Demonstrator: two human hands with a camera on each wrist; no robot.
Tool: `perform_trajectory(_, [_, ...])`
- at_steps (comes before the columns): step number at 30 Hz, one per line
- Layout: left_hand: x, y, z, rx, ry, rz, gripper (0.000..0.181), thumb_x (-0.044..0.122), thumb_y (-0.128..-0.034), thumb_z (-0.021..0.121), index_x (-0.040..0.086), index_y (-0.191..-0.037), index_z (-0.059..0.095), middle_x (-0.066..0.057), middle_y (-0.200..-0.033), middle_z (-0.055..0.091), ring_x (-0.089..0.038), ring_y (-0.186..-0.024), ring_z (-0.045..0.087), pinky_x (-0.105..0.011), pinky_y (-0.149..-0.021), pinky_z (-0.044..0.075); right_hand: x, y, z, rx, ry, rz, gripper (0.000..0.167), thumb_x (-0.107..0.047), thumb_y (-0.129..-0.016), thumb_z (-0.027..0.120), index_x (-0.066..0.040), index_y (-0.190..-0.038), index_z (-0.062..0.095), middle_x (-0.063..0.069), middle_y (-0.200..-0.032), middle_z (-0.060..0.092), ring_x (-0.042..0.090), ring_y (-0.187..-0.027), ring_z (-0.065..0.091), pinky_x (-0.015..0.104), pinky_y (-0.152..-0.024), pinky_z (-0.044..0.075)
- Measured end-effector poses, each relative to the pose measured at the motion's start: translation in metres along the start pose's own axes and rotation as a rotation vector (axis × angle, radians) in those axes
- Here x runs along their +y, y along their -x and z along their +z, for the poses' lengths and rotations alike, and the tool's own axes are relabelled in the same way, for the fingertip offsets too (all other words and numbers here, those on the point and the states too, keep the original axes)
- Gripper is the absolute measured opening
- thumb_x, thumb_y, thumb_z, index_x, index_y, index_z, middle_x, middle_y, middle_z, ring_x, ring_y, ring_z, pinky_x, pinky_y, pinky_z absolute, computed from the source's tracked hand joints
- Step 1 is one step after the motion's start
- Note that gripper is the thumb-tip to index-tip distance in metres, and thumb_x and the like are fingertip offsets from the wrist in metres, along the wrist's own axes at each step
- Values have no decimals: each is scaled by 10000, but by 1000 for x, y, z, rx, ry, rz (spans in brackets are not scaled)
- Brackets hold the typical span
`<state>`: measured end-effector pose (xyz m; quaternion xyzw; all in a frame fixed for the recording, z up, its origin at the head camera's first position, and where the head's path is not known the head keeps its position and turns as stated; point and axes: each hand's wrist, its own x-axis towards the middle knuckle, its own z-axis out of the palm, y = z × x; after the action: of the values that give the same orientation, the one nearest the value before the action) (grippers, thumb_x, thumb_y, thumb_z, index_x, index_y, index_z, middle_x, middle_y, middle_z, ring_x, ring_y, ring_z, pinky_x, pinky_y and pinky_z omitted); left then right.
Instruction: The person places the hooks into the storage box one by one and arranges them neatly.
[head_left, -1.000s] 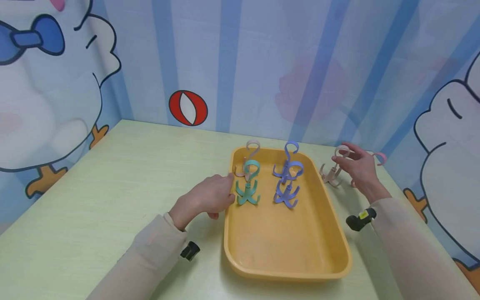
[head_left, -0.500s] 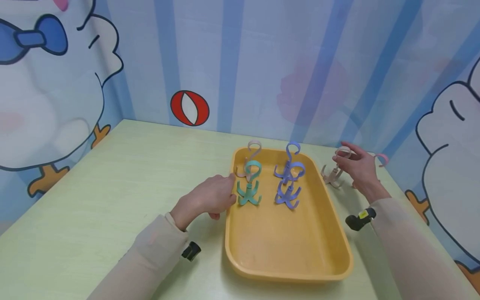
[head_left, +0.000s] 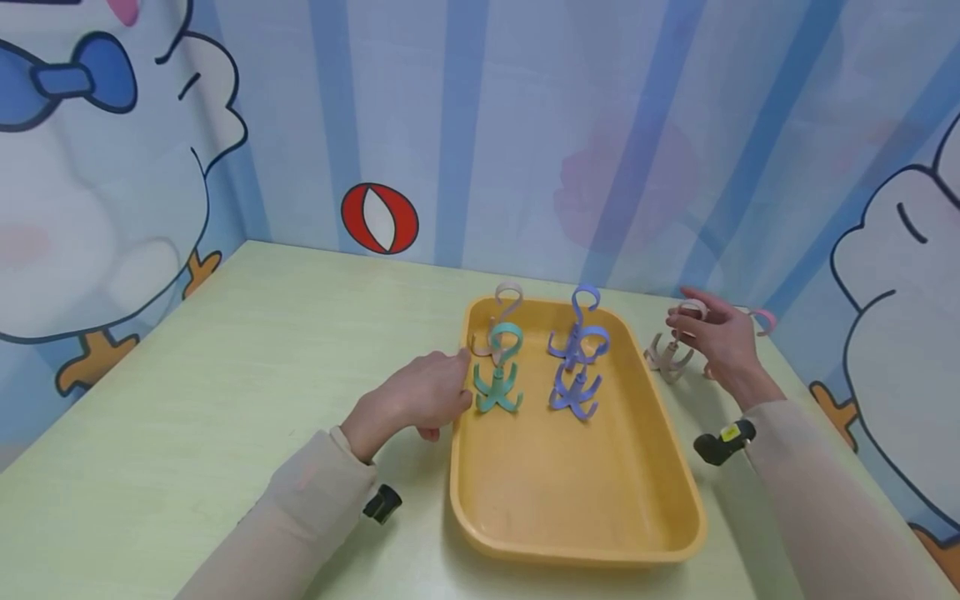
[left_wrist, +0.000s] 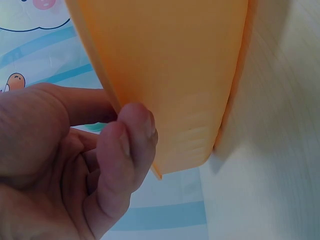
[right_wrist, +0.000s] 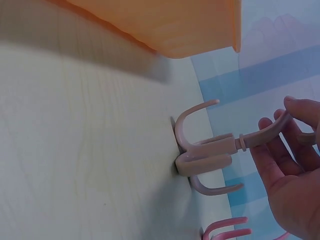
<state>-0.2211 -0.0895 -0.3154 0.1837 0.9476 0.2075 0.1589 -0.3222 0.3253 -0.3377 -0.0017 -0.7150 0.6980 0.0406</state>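
My left hand (head_left: 423,392) grips the left rim of a yellow plastic tray (head_left: 570,487); in the left wrist view its fingers (left_wrist: 120,155) curl at the rim from outside. My right hand (head_left: 727,343) pinches the curved top of a beige multi-prong hook (right_wrist: 212,147) right of the tray. Its pronged base is low, at or near the tabletop; contact is hard to tell. Inside the tray stand a green hook (head_left: 497,392), a front purple hook (head_left: 575,395), a rear purple hook (head_left: 587,293) and a pale pinkish hook (head_left: 508,289), partly hidden behind the green one.
A pink hook (head_left: 765,320) stands beyond my right hand, mostly hidden by it in the head view. The pale table (head_left: 262,375) meets a striped cartoon backdrop (head_left: 510,150) at the back and right.
The beige hook has turned slightly in my right hand, its prongs now spread differently. My left hand and the tray keep their places.
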Motion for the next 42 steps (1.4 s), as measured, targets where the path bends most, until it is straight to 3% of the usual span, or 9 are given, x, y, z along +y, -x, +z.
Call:
perform_trajectory(6, [0, 1, 1, 1, -2, -2, 651, 117, -1070, 494, -58, -1646, 244, -134, -905, 625, -161, -460, 664, -270, -495, 529, 3, 4, -4, -22, -42, 2, 416, -37, -980, 726, -162, -1370, 653, -93, -956, 808, 70, -886, 791, 244, -803, 640])
perform_trajectory(13, [1, 2, -1, -4, -8, -4, 653, 122, -1073, 495, -56, -1648, 240, -120, -882, 619, -157, -461, 663, -265, -494, 530, 2, 5, -10, -68, -31, -11, 575, -108, -1008, 710, -92, -1553, 528, -114, -1042, 802, 68, -934, 790, 258, -827, 640])
perform_trajectory(19, [2, 2, -1, -10, -2, -18, 655, 128, -1078, 499, -44, -1652, 236, -124, -912, 616, -161, -471, 668, -266, -488, 532, -5, 8, -13, -100, -9, -21, 667, -131, -1025, 689, -58, -1625, 407, -122, -1115, 791, 69, -966, 789, 269, -824, 643])
perform_trajectory(23, [2, 1, -1, -12, 3, -25, 652, 133, -1081, 503, -35, -1654, 241, -122, -911, 612, -166, -474, 667, -270, -487, 538, -11, 11, -13, -77, -6, -16, 628, -144, -1010, 711, -85, -1590, 479, -125, -1087, 797, 89, -967, 796, 289, -821, 648])
perform_trajectory(28, [1, 0, 0, -16, 5, -27, 649, 134, -1083, 505, -35, -1653, 246, -121, -878, 620, -166, -472, 665, -271, -483, 536, -19, 15, -12, -40, 84, -22, 524, -207, -994, 740, -152, -1497, 601, -155, -1054, 795, 70, -943, 795, 290, -823, 648])
perform_trajectory(36, [2, 2, -1, -14, 1, -13, 641, 124, -1081, 493, -44, -1649, 249, -119, -881, 614, -164, -471, 665, -271, -489, 535, -33, 21, -10, -84, 27, -45, 435, -182, -986, 749, -149, -1409, 653, -106, -1061, 806, 93, -914, 803, 292, -796, 650])
perform_trajectory(42, [3, 2, 0, -9, 3, -14, 644, 119, -1078, 499, -42, -1649, 250, -124, -883, 611, -166, -471, 663, -273, -491, 543, -38, 23, -8, -70, 115, -62, 430, -233, -983, 749, -171, -1401, 669, -141, -1071, 799, 78, -927, 799, 285, -803, 647])
